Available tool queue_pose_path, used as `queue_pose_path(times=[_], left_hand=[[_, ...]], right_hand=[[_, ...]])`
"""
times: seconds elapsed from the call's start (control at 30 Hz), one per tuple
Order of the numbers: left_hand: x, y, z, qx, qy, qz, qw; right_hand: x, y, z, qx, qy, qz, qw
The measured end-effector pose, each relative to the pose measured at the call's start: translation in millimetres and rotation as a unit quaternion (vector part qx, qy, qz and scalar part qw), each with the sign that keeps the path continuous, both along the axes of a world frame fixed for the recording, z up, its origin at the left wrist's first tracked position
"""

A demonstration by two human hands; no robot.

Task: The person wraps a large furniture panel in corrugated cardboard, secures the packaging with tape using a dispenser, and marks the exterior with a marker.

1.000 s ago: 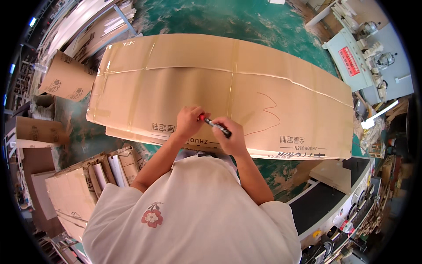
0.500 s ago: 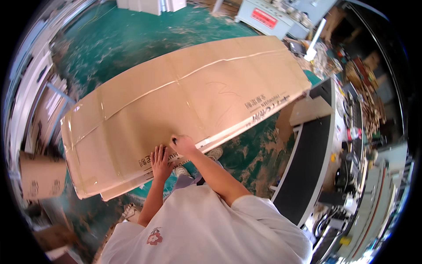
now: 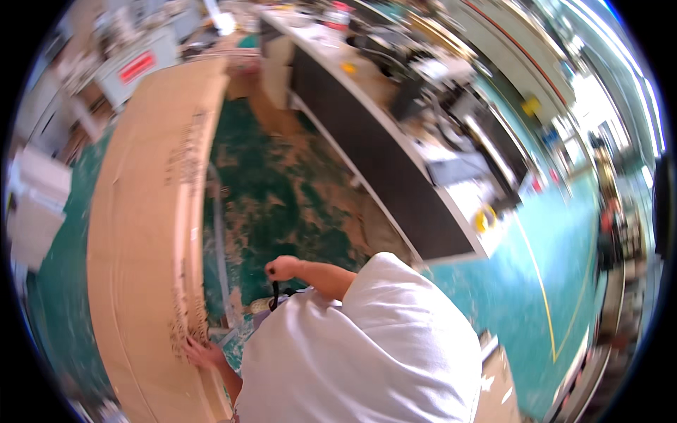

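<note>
A long, flat cardboard carton (image 3: 134, 204) with dark print along its near edge lies on my left. My left hand (image 3: 203, 352) rests on that edge with its fingers stretched out. My right hand (image 3: 284, 268), clear of the carton, is closed around a slender black object (image 3: 274, 292) that hangs below the fist. Blur and small size hide what kind of object it is.
A long bench (image 3: 374, 162) with a dark side panel and white edges stands to the right, cluttered with tools. A yellow tape roll (image 3: 485, 219) sits at its near end. Beyond the carton is a pale cabinet (image 3: 134, 70). The green floor (image 3: 282, 204) is dusty.
The view has swung to the right, bringing the bench to the middle. My right hand has come off the carton with the black object still in it. My left hand stays on the carton.
</note>
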State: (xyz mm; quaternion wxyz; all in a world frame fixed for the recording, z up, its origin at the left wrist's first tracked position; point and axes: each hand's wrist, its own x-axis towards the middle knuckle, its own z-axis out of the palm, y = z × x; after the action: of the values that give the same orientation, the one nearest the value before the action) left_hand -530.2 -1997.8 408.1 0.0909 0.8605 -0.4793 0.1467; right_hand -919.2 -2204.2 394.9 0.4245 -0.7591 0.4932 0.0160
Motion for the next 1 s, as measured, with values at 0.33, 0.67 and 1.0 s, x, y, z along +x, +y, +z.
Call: queue_pose_path(times=[0.33, 0.67, 1.0], left_hand=[[-96, 65, -66, 0.291, 0.258, -0.061, 0.919], [-177, -11, 20, 0.227, 0.327, -0.175, 0.901], [-173, 43, 30, 0.165, 0.290, -0.107, 0.937]], right_hand=[[-455, 175, 12, -0.158, 0.183, -0.646, 0.724], [-658, 155, 82, -0.121, 0.247, -0.702, 0.657], [-501, 113, -9, -0.302, 0.048, -0.535, 0.788]])
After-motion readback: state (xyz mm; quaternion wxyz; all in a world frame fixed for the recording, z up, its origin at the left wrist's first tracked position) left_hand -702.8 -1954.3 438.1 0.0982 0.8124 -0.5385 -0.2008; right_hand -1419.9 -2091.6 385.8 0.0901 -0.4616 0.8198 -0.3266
